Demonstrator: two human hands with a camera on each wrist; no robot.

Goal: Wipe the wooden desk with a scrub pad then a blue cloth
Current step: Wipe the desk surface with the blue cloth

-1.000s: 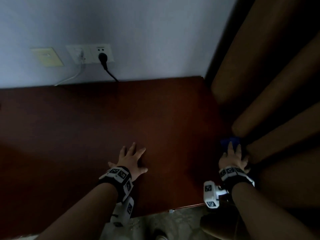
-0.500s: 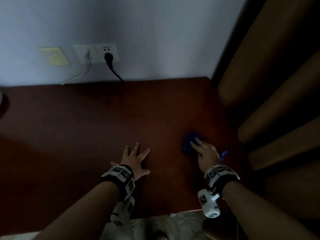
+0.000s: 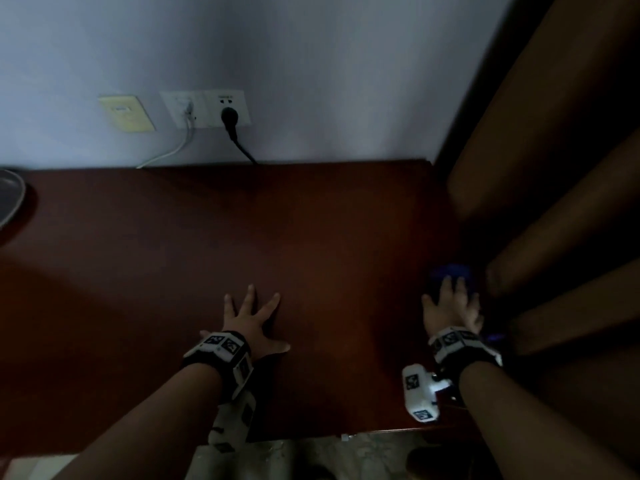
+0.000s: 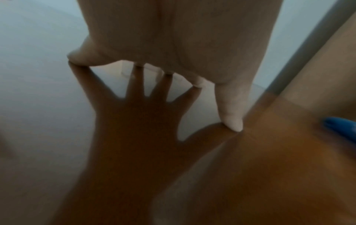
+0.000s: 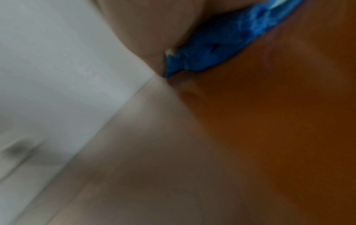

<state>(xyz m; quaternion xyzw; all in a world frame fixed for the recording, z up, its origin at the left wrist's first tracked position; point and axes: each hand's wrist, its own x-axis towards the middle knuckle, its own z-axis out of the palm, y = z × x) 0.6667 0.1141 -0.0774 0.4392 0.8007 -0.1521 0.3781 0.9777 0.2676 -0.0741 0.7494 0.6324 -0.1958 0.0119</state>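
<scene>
The dark red-brown wooden desk [image 3: 173, 271] fills the head view. My left hand [image 3: 254, 318] lies flat on it near the front middle, fingers spread and holding nothing; in the left wrist view this left hand [image 4: 192, 60] meets its own reflection in the glossy top. My right hand [image 3: 450, 306] presses with straight fingers on the crumpled blue cloth [image 3: 450, 275] at the desk's right edge, beside the curtain. The blue cloth [image 5: 221, 45] shows under the palm in the right wrist view, and at the right edge of the left wrist view the blue cloth [image 4: 341, 127] shows again. No scrub pad is in view.
Brown curtain folds [image 3: 554, 202] hang close against the desk's right side. Wall sockets [image 3: 207, 109] with a black plug [image 3: 230, 117] and a white cable sit above the back edge. A grey round object [image 3: 10, 199] stands at far left. The desk's front edge [image 3: 346, 434] borders the floor.
My right hand slid the blue cloth left toward the desk's middle, then back right to the edge by the curtain. The left hand stayed flat in place.
</scene>
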